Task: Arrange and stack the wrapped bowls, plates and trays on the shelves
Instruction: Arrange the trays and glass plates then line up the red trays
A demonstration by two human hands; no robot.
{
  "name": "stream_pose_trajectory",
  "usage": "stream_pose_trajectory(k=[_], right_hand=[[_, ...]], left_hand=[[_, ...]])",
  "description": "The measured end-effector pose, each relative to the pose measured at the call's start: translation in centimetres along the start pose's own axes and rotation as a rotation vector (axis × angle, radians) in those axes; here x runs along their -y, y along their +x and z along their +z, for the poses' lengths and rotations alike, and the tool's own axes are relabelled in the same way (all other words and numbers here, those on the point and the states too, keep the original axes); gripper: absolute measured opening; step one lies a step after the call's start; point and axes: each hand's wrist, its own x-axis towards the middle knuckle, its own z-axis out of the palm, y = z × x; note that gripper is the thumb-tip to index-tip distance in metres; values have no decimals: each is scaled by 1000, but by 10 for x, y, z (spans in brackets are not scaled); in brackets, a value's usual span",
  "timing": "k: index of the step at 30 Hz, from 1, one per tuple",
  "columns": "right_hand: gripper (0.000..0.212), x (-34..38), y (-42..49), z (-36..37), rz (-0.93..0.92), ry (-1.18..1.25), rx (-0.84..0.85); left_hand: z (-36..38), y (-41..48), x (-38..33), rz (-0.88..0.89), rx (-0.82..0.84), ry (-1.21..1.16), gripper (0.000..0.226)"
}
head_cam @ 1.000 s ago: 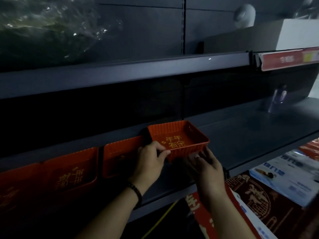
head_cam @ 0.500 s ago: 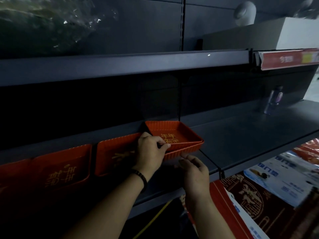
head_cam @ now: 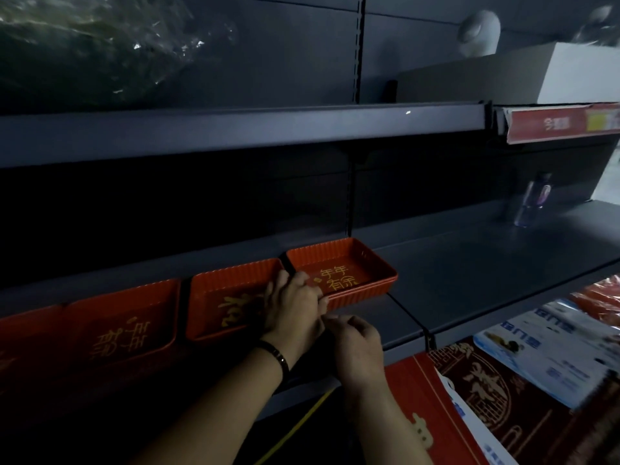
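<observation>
A red ribbed tray (head_cam: 349, 263) with gold characters lies flat on the middle shelf (head_cam: 486, 263), seemingly on top of another like it. My left hand (head_cam: 295, 303), with a dark wristband, grips its near left corner, fingers over the rim. My right hand (head_cam: 355, 344) hovers just in front of the tray's front edge, fingers loosely curled and holding nothing. Left of it, more red trays lean tilted in a row: one (head_cam: 224, 300) right beside my left hand, another (head_cam: 124, 327) further left.
A clear bottle (head_cam: 533, 203) stands far right on the middle shelf. The upper shelf holds a plastic-wrapped bundle (head_cam: 84, 45) and a white box (head_cam: 570, 72), with a red price strip (head_cam: 563, 124) below. Red boxes (head_cam: 469, 397) and a blue-white package (head_cam: 553, 347) fill the shelf underneath.
The tray went from tilted in both hands to flat on the shelf. My right hand let go and drew back toward me; my left hand stays on the corner.
</observation>
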Motion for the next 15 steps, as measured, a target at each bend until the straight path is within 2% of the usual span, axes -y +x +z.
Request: stream_pose_trajectory(k=[2, 6, 8, 11, 15], right_hand=[[10, -1, 0, 3, -26, -35, -21], [18, -7, 0, 11, -66, -43, -64], [24, -10, -3, 20, -86, -49, -59], [13, -15, -12, 38, -120, -154, 24], [8, -17, -23, 60, -162, -376, 125]], left_hand=[[-3, -2, 5, 65, 8, -12, 35], [-17, -19, 32, 172, -77, 14, 41], [-32, -35, 52, 145, -107, -1, 35], [-53, -75, 90, 125, -143, 5, 22], [-74, -137, 145, 78, -90, 88, 21]])
